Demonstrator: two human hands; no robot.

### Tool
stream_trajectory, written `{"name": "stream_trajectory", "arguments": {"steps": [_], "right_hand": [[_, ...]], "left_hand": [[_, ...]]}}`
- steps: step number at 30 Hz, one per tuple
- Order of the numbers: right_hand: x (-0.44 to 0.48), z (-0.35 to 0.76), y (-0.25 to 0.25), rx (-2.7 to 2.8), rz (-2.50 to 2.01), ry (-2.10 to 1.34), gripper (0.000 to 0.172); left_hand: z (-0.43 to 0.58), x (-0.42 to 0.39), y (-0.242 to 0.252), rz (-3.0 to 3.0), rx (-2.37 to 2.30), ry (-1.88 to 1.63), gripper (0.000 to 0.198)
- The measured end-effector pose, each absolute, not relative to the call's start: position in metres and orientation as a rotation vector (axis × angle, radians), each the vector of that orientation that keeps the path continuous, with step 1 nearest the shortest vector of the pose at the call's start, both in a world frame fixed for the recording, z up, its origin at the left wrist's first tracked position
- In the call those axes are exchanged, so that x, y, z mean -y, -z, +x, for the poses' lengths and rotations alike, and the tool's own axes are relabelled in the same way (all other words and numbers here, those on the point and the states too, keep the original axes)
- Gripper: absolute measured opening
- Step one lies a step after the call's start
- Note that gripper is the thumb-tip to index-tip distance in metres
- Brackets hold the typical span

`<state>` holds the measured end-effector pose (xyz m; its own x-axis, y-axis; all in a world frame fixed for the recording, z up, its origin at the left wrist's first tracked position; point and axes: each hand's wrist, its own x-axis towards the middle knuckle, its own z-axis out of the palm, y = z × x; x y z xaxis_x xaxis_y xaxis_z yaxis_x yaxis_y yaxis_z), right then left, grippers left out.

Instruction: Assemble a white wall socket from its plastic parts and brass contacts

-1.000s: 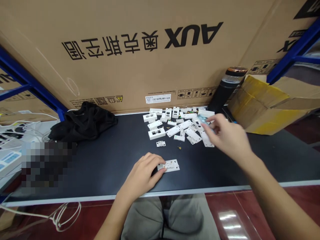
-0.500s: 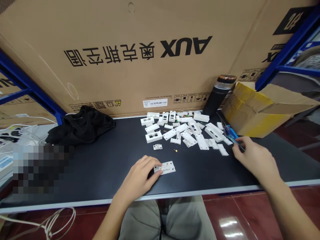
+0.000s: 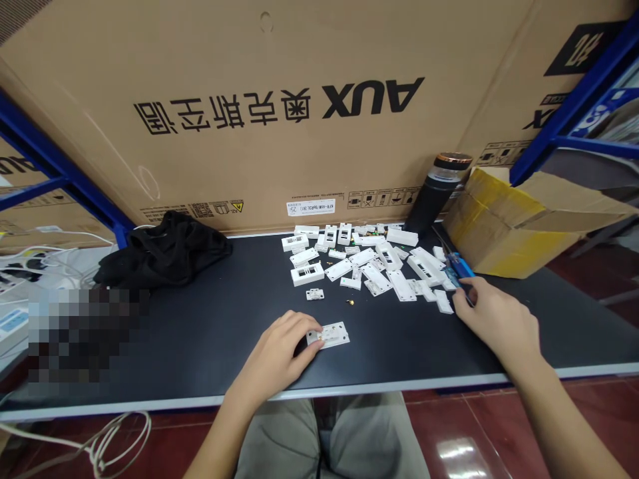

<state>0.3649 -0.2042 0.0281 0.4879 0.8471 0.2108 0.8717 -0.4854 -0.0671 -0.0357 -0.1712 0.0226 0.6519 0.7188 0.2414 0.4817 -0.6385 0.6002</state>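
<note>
My left hand point(image 3: 284, 346) rests near the front of the black tabletop, thumb and fingers closed on the end of a white plastic plate point(image 3: 335, 334) with small fittings and holes. The plate lies flat on the surface. On the right, my right hand point(image 3: 496, 319) pinches a slim tool with a blue handle point(image 3: 452, 277), at the edge of the white parts; its exact kind is unclear. Ahead of my left hand lie a small white piece point(image 3: 315, 294) and a tiny brass-coloured piece point(image 3: 350, 303).
Several white plastic housings and covers point(image 3: 402, 286) lie heaped at the back. A black bottle point(image 3: 432, 196) leans beside an open cardboard box point(image 3: 499, 226). Black cloth point(image 3: 164, 253) lies at left. A large carton point(image 3: 239, 166) walls off the back, with blue rack posts at both sides.
My right hand has moved slightly left and toward the white parts, the slim tool shifting with it. My left hand and the plate stay nearly in place.
</note>
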Motion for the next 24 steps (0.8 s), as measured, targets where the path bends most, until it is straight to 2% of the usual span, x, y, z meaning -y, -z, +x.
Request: {"name": "stream_trajectory", "arguments": {"steps": [3, 7, 10, 13, 17, 20, 22, 24], "right_hand": [[0.208, 0.361, -0.034, 1.496, -2.532, 0.225, 0.037], [0.213, 0.354, -0.039, 1.566, -2.314, 0.404, 0.035], [0.211, 0.342, -0.035, 1.612, -2.134, 0.489, 0.026], [0.205, 0.314, -0.029, 1.812, -1.865, 0.393, 0.015], [0.199, 0.261, -0.024, 2.066, -1.596, 0.196, 0.015], [0.199, 0.231, -0.021, 2.133, -1.502, 0.113, 0.016], [0.2, 0.223, -0.02, 2.163, -1.479, 0.09, 0.016], [0.202, 0.223, -0.019, 2.168, -1.479, 0.076, 0.016]], "left_hand": [[-0.035, 0.171, -0.023, 2.381, -0.935, -0.65, 0.012], [-0.036, 0.171, -0.024, 2.402, -0.932, -0.683, 0.013], [-0.037, 0.171, -0.024, 2.419, -0.912, -0.699, 0.015], [-0.035, 0.172, -0.023, 2.423, -0.896, -0.691, 0.018], [-0.037, 0.169, -0.023, 2.44, -0.909, -0.754, 0.022], [-0.07, 0.159, -0.024, 2.445, -1.218, -0.91, 0.021], [-0.114, 0.15, -0.027, 2.408, -1.642, -1.017, 0.026], [-0.171, 0.14, -0.031, 2.26, -2.214, -0.985, 0.04]]}}
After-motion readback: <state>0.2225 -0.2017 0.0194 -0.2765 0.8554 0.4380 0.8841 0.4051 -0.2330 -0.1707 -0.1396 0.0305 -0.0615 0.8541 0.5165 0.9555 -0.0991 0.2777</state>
